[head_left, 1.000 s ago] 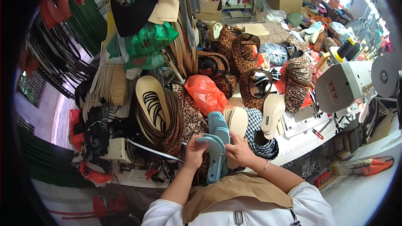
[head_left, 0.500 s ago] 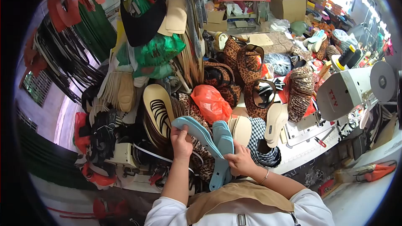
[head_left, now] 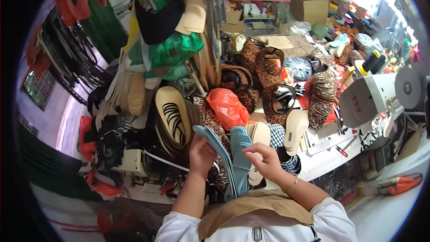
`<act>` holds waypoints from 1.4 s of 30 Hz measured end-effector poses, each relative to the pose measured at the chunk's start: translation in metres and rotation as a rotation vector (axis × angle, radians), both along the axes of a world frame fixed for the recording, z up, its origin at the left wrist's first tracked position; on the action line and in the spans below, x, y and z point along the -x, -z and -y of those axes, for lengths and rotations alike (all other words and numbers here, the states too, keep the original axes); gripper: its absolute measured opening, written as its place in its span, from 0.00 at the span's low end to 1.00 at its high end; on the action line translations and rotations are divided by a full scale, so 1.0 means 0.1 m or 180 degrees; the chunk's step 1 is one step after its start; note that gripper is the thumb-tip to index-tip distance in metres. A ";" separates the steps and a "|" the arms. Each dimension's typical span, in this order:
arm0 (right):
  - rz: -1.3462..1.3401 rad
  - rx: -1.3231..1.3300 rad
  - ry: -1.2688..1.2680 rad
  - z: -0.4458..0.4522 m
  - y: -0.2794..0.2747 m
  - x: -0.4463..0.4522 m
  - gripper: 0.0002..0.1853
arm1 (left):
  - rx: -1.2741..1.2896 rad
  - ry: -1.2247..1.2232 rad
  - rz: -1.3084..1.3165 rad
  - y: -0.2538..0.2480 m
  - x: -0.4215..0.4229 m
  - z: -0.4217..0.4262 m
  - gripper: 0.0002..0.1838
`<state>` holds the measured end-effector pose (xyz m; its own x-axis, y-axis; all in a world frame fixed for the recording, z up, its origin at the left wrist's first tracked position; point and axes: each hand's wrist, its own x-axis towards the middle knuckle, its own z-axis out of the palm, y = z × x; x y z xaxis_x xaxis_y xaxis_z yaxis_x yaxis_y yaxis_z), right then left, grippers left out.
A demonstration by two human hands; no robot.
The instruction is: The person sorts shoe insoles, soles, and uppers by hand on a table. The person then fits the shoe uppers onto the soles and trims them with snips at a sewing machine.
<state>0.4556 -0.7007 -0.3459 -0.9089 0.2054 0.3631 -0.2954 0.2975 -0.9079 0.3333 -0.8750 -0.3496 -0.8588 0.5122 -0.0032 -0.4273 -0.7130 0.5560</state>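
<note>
Your left hand was closed around the upper part of some blue insoles, beside a blue stack just beyond your apron. Your right hand, half-curled and apparently empty, hung by the stack. The insoles looked light and bendy, best pinched at the edges.

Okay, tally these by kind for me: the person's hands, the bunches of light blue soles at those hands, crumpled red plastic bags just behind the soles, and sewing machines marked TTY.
Hands, left hand and right hand: 2
Light blue sole bunches, left bunch and right bunch: 2
Red plastic bag: 1
TTY sewing machine: 1
Total: 6
</note>
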 end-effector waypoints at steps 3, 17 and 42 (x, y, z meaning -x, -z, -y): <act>0.0468 0.0975 -0.0327 0.10 -0.31 0.03 0.09 | -0.0011 0.0296 -0.0157 0.00 -0.13 -0.13 0.12; 0.0763 0.2264 0.0011 -0.03 -0.25 -0.34 0.09 | 0.0104 0.1256 -0.0375 0.06 -0.52 -0.51 0.14; -0.0738 -0.0223 0.1213 -0.59 -0.22 -1.05 0.25 | -0.0311 0.0862 0.0391 -0.40 -1.31 -1.26 0.33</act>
